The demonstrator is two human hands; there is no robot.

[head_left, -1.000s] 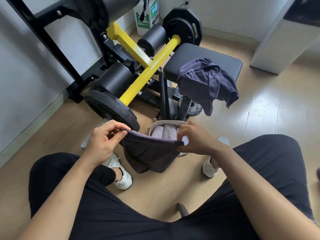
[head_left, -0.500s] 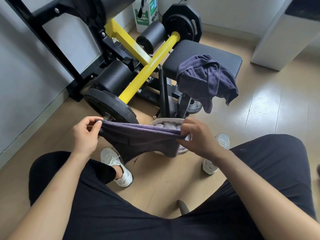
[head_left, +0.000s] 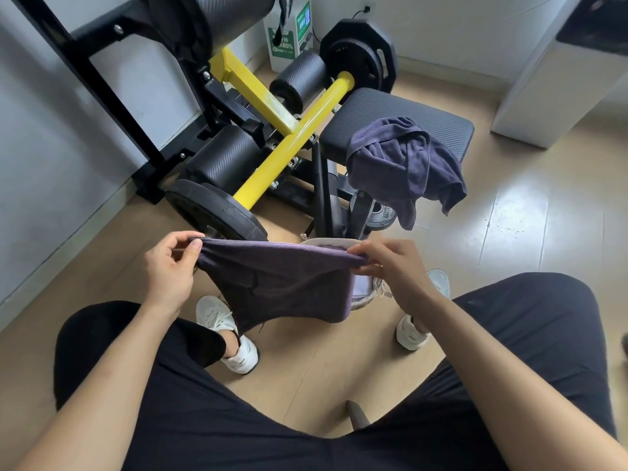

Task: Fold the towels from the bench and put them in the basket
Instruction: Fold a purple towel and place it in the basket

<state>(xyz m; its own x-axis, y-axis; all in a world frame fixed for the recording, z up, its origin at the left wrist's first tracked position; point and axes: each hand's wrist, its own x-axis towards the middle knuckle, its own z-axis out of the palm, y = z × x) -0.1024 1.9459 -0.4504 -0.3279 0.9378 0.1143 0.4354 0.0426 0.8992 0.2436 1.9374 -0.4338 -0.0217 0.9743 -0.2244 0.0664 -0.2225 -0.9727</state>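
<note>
A dark purple towel (head_left: 285, 280) hangs stretched between my hands above the floor. My left hand (head_left: 170, 266) pinches its left top corner. My right hand (head_left: 390, 266) pinches the right top corner. Behind the towel stands a small pale basket (head_left: 362, 297), mostly hidden, with only its rim and right side showing. A second dark blue towel (head_left: 404, 164) lies crumpled on the black padded bench seat (head_left: 384, 113) and droops over the seat's front edge.
A yellow-and-black weight machine (head_left: 289, 137) with plates fills the left and back. A white cabinet (head_left: 557, 79) stands at the back right. My knees in black shorts and white shoes (head_left: 234, 345) flank the basket on the tan floor.
My hands moved apart, the left one going left, so the bunched towel is now spread wide and taut in front of the basket.
</note>
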